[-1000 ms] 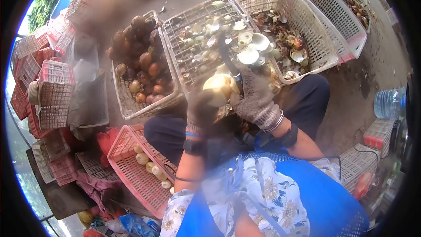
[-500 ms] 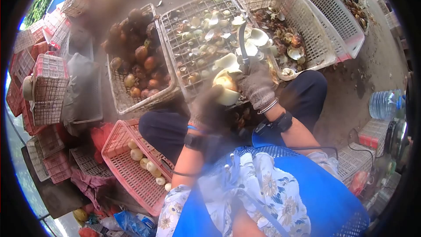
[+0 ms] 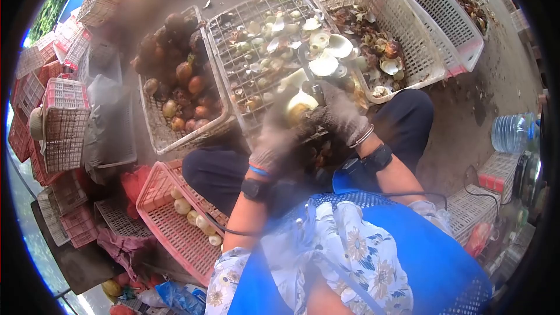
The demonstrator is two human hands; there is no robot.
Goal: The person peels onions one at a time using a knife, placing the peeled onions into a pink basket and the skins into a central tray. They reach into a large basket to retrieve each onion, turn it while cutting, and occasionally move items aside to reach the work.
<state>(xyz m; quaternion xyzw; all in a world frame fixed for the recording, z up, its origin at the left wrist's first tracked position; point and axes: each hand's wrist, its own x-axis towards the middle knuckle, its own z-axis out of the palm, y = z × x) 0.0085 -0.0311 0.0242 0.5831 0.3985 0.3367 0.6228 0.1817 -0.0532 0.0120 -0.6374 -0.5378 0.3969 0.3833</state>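
Note:
My gloved left hand (image 3: 276, 140) is closed round a partly peeled fruit (image 3: 300, 108), white on top and yellow-brown below. Its exact kind I cannot make out. Close on its right, my gloved right hand (image 3: 345, 118) grips a curved knife (image 3: 318, 90) by the handle; the blade points away from me and is smeared by motion. The right fingers are at the fruit's side. Just beyond both hands, a crate with an open grid (image 3: 224, 73) bears many white shell-like pieces. Larger white curved pieces (image 3: 324, 64) lie at its right edge.
On the left stands a crate (image 3: 153, 140) of reddish-brown round fruits (image 3: 196, 84). A deep crate (image 3: 429, 52) at the right holds brown peelings. Beside my left knee, a pink crate (image 3: 175, 239) contains white balls (image 3: 182, 206). A water bottle (image 3: 509, 134) stands far right.
The knife has turned its blade leftward and down towards the fruit, and my right hand has shifted slightly left. The fruit has been turned, its white part now on top.

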